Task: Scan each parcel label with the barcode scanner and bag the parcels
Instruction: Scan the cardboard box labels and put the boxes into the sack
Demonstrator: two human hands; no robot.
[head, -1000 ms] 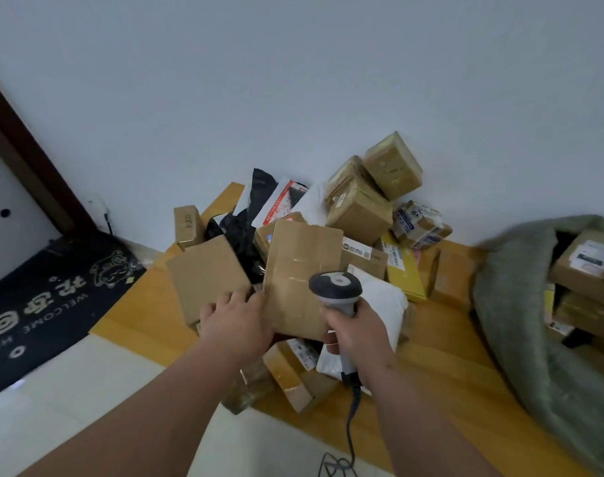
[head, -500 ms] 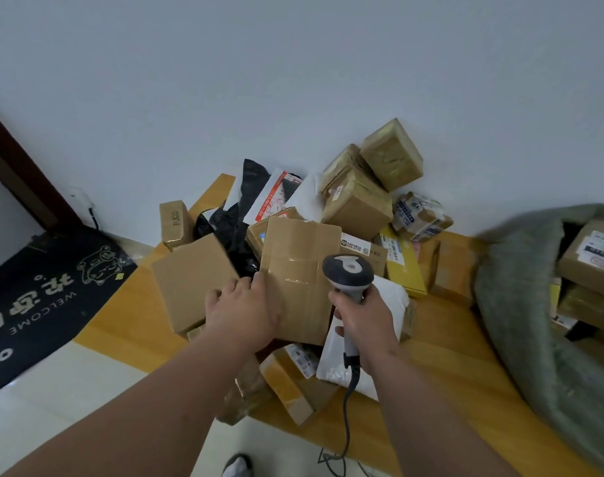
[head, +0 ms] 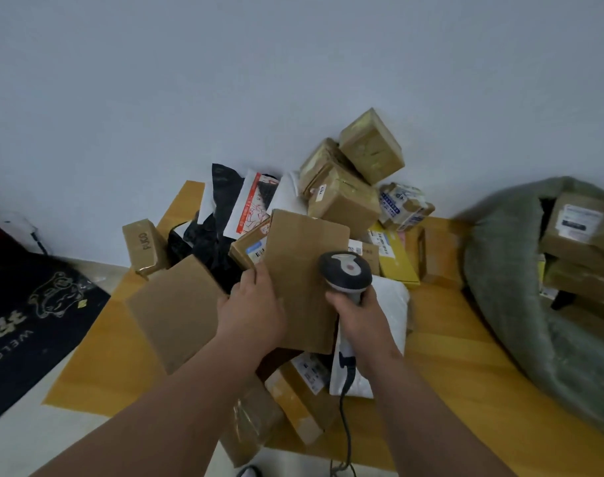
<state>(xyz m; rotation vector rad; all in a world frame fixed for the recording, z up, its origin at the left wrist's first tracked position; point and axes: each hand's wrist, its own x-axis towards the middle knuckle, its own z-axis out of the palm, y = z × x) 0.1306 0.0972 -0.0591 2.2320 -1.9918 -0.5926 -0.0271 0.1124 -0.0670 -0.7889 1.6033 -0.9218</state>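
Observation:
My left hand grips the left edge of a flat brown cardboard parcel, holding it upright over the pile with its plain taped side toward me. My right hand is closed around the handle of a grey corded barcode scanner, whose head sits just in front of the parcel's right half. No label shows on the side I see. At the right lies a grey-green sack, its mouth open, with several labelled boxes inside.
A heap of brown boxes, a yellow parcel, black and white poly mailers and a white soft bag covers the wooden floor against the wall. A large box lies left of my hand. A black doormat lies far left.
The view has shifted slightly. Both hands have stayed together, the parcel still upright in my left hand and the scanner still in front of it in my right.

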